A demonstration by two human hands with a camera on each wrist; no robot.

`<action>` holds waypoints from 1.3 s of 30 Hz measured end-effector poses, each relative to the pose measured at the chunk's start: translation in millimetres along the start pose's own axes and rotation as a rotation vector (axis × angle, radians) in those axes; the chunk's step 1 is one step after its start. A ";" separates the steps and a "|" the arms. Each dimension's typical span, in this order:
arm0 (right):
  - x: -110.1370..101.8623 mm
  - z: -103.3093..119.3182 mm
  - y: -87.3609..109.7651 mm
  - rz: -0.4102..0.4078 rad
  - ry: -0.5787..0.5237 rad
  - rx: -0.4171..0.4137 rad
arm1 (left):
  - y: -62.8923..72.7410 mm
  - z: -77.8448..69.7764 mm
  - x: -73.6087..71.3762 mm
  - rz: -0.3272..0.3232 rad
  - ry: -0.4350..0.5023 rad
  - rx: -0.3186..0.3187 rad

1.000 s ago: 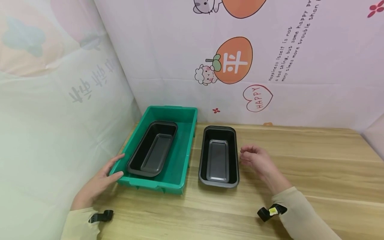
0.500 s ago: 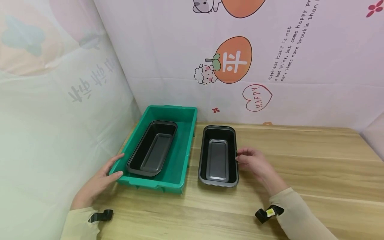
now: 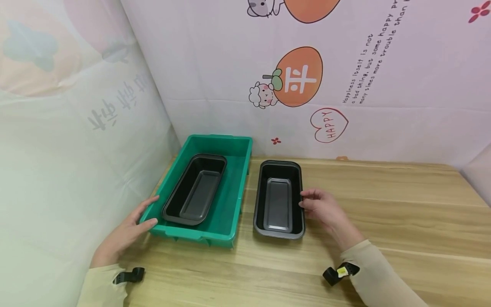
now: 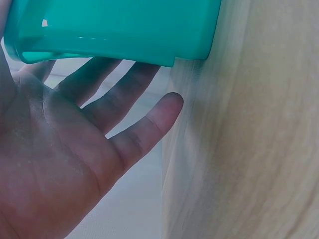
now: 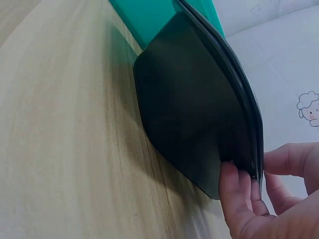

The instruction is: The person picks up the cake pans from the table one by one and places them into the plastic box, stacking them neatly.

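A dark loaf pan (image 3: 278, 204) stands on the wooden table, right of a green plastic tray (image 3: 237, 213). My right hand (image 3: 326, 213) pinches the pan's long right rim, thumb on the inner side and fingertips against the outer wall, as the right wrist view shows; the rim (image 5: 249, 107) there has a doubled edge. A second dark loaf pan (image 3: 199, 196) lies slanted inside the tray, toward its left side. At the tray's near left corner rests my left hand (image 3: 124, 236), fingers extended, thumb along the front rim. In the left wrist view several fingers reach behind the tray's wall (image 4: 109, 30).
Printed white cloth (image 3: 215, 76) hangs behind the table, and another cloth wall (image 3: 76, 170) stands close on the left beside the tray. Wooden tabletop (image 3: 402, 204) stretches to the right of my right hand. Each wrist carries a black strapped camera (image 3: 134, 275).
My right hand has moved a little left, from beside the pan onto its right rim, and now pinches it. The left hand, the tray and both pans stay where they were.
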State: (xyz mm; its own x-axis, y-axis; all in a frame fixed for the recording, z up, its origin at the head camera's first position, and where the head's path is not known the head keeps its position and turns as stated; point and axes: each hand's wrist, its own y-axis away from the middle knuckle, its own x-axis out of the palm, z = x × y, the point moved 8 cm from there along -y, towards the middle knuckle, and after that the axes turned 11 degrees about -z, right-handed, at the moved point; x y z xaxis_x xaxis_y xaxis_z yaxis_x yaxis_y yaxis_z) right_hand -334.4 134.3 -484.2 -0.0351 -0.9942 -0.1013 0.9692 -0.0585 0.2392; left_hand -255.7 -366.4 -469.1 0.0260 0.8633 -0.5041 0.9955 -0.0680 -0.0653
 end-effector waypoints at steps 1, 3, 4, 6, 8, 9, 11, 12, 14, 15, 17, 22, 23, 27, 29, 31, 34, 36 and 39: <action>0.1 -0.2 -0.1 -0.003 0.002 0.001 | 0.0 -0.1 0.0 0.000 0.000 0.001; 0.2 -0.6 -0.4 -0.008 0.005 0.004 | 0.2 0.0 0.1 0.002 0.000 0.003; 0.3 -0.8 -0.4 -0.011 0.005 0.005 | 0.2 0.2 0.1 0.002 -0.001 0.006; 0.3 -1.0 -0.3 -0.018 0.004 0.008 | 0.1 0.4 0.1 0.003 -0.003 0.010; 0.5 -1.0 0.1 -0.022 -0.004 0.007 | -0.1 0.6 0.1 0.003 -0.003 0.012; 0.7 -1.0 0.3 -0.023 -0.008 0.005 | -0.2 0.6 0.1 0.003 -0.004 0.012; 1.3 -0.8 1.1 -0.025 -0.015 0.004 | -0.4 0.8 0.2 0.004 -0.002 0.010; 1.6 -0.9 1.6 -0.029 -0.020 0.005 | -0.6 0.8 0.2 0.004 -0.001 0.010; 2.3 -1.1 2.3 -0.034 -0.027 0.006 | -0.6 0.7 0.4 0.004 0.004 0.008; 2.5 -1.0 2.6 -0.036 -0.028 0.006 | -0.5 0.6 0.4 0.004 0.005 0.008; 2.6 -1.2 3.2 -0.045 -0.031 0.008 | -0.3 0.4 0.5 0.005 0.007 0.007; 1.2 -1.3 3.4 -0.065 -0.024 0.005 | -0.1 0.3 0.4 0.002 0.003 0.015; 0.9 -0.8 3.6 -0.069 -0.021 0.003 | -0.2 0.2 0.2 0.001 0.001 0.018; 0.0 1.5 4.7 -0.078 -0.007 -0.003 | 0.0 -1.0 -0.1 0.001 -0.003 0.018; -0.7 2.7 5.2 -0.083 -0.002 -0.005 | 0.4 -1.9 0.0 0.001 -0.002 0.017; -1.2 3.7 5.9 -0.083 0.001 -0.004 | 0.6 -2.4 0.0 0.002 0.002 0.014; -2.3 6.1 7.6 -0.087 0.012 -0.001 | 0.7 -1.8 -0.3 0.001 0.002 0.008; -2.6 9.3 9.6 -0.084 0.019 -0.005 | 0.5 -0.8 -0.6 0.000 -0.001 0.003; -3.2 16.5 13.9 -0.079 0.024 -0.013 | 0.1 1.1 -0.8 -0.001 -0.004 -0.005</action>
State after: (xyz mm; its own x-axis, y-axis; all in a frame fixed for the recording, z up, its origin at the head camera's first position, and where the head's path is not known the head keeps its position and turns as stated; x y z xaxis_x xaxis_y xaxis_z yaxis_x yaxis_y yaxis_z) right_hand -324.8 135.2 -464.6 -0.1062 -0.9840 -0.1430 0.9667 -0.1359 0.2171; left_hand -255.7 -367.7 -469.7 0.0249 0.8613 -0.5075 0.9960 -0.0651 -0.0615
